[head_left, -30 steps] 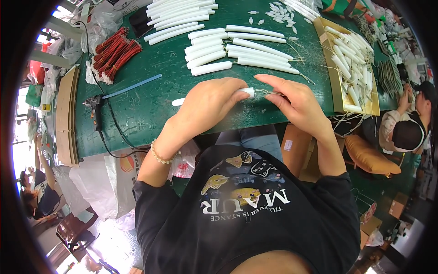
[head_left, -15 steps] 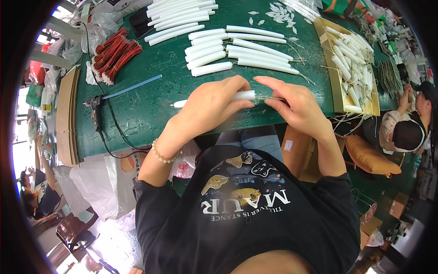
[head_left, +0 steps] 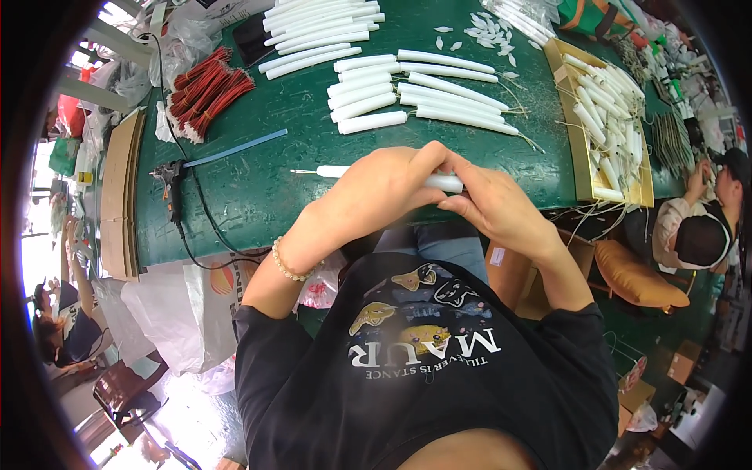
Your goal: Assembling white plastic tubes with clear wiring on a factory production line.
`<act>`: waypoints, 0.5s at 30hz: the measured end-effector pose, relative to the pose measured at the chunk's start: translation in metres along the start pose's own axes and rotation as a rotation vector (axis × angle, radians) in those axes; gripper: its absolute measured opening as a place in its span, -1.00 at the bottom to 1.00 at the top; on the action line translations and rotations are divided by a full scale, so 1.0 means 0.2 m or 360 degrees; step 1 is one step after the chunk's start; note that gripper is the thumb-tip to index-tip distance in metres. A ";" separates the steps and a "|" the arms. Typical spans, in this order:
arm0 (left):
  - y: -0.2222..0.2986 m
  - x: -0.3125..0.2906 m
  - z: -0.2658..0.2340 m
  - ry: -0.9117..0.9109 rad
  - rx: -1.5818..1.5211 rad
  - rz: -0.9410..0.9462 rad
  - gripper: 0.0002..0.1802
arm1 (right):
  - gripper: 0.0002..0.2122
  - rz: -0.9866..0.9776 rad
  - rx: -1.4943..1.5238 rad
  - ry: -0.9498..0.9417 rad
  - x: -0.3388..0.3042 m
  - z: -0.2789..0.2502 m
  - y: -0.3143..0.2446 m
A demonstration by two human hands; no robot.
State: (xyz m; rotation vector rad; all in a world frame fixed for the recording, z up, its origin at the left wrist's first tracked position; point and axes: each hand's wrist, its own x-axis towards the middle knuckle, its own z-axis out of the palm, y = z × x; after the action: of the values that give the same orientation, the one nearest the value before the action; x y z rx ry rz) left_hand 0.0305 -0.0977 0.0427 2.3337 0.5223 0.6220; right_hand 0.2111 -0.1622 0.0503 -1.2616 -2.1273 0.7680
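Note:
A white candle-shaped tube [head_left: 446, 183] lies crosswise between my hands, over the near edge of the green table. My left hand [head_left: 390, 182] is closed round its middle, palm down. At the tube's left end a thin wire sticks out with a small pale tip. My right hand [head_left: 501, 205] is closed at the right end, thumb and fingertips against it and touching the left fingers. Wires at that end are hidden. Beyond my hands, short white tubes [head_left: 372, 123] lie in a row beside longer white tubes with wires [head_left: 466, 117].
A glue gun [head_left: 169, 188] with a blue stick and cable lies on the left, near red wire bundles [head_left: 207, 94]. White flame-shaped pieces [head_left: 487, 33] are scattered at the back. A cardboard box [head_left: 581, 168] of white tubes stands right. Two other people sit at the sides.
My right hand has moved left from the trailing wires onto the tube's right end. The wire now juts out farther at the left end. The view has shifted slightly.

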 end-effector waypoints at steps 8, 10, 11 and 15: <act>-0.01 -0.11 -0.10 0.1390 0.0165 0.0120 -0.74 | -0.78 0.0340 0.0442 0.0590 0.03 -0.06 -0.03; -0.07 -0.08 -0.12 0.1580 -0.0631 -0.0313 -0.73 | -0.79 0.0486 0.0847 0.0756 0.06 -0.03 -0.02; -0.07 -0.06 -0.15 0.1562 -0.0965 -0.0432 -0.68 | -0.78 0.0519 0.1045 0.0771 0.07 -0.01 -0.02; 0.09 0.06 -0.23 0.1384 -0.1468 -0.0069 -0.72 | -0.74 0.0557 0.1380 0.0629 0.13 0.15 -0.08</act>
State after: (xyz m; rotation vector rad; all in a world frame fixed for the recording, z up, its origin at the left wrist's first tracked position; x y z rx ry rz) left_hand 0.0171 -0.0814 0.0887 1.1163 0.4923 1.4840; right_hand 0.1697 -0.1514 0.0452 -1.1509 -1.0535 1.2732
